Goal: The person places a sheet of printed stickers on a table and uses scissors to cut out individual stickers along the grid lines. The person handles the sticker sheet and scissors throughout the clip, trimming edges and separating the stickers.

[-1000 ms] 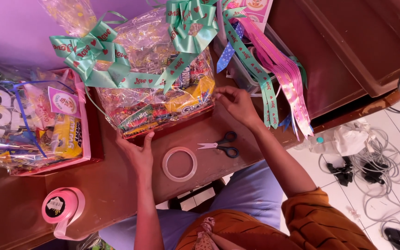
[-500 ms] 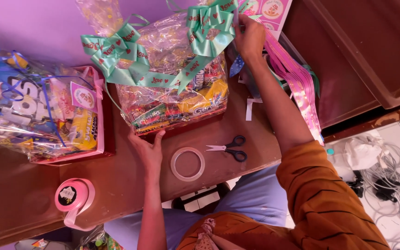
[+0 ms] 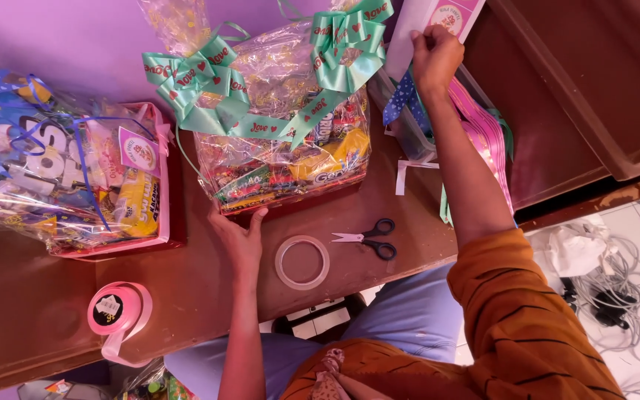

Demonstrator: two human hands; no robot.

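A: What is the left hand (image 3: pixel 240 238) doing?

B: It lies flat and open on the brown wooden desk (image 3: pixel 187 296). Its fingertips touch the front bottom edge of the big gift basket wrapped in clear plastic with mint green bows (image 3: pixel 283 126). It is not gripping anything.

A: And the right hand (image 3: pixel 434 55)?

B: It reaches far up, past the basket. It is closed on the edge of a white and pink card (image 3: pixel 438 22). I think it also pinches a blue dotted ribbon (image 3: pixel 401 100) hanging just under it, but I cannot see that well.

A: What lies near the left hand?

B: A round roll of clear tape (image 3: pixel 302 262) sits on the desk just beside it. Small scissors with black handles (image 3: pixel 368 238) lie right next to the tape.

A: Anything else?

B: A pink ribbon spool (image 3: pixel 116 311) is near the front edge of the desk. A second gift basket with blue ribbon (image 3: pixel 61 185) stands at the left.
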